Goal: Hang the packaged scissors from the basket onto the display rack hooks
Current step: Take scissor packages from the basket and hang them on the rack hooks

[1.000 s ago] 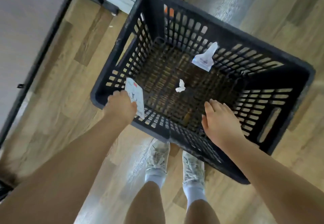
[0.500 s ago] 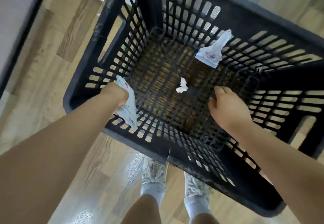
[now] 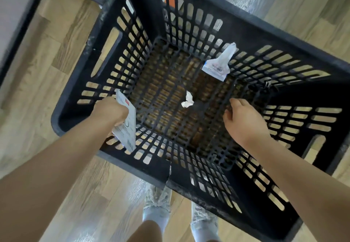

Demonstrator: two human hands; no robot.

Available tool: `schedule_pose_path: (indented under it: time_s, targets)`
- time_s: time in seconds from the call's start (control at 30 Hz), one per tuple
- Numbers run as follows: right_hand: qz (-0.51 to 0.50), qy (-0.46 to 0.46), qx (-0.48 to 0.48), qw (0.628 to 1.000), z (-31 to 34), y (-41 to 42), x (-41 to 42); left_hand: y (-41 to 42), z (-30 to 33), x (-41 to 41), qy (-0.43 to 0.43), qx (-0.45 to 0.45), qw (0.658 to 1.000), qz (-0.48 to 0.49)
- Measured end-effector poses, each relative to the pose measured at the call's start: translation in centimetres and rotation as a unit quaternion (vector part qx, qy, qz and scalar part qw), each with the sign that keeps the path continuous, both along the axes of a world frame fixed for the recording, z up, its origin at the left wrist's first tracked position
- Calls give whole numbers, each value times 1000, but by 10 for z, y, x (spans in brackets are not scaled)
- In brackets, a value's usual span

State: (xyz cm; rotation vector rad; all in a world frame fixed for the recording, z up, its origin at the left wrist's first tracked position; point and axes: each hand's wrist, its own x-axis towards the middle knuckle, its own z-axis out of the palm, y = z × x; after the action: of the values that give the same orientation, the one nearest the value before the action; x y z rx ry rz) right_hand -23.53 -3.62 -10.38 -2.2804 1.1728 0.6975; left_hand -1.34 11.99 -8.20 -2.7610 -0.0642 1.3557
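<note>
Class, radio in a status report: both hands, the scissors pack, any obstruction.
Left hand grips scissors pack at basket rim. Right hand empty inside. Paper scrap on floor grid.

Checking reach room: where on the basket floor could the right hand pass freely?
Bare floor grid lies between the crumpled scrap and the left wall, and near the right hand. The back right is taken by the package; the left hand holds a package.
</note>
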Motion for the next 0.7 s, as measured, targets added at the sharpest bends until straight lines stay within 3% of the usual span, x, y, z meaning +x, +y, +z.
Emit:
schedule_pose_path:
  time_s: [0.13,0.37,0.5,0.63,0.7]
  targets:
    - [19,1,13,1000,3,10,-5,9,8,9,52,-39,993,103]
    - [64,-9,13,998,12,14,5,6,15,6,58,-54,988,133]
    - [163,-3,-25,986,11,8,20,0,16,9,77,-50,986,141]
    - [290,-37,-153,944,-3,-19,43,-5,8,9,82,-63,987,126]
    - [377,18,-200,904,-2,-31,58,-11,0,8,81,-87,985,127]
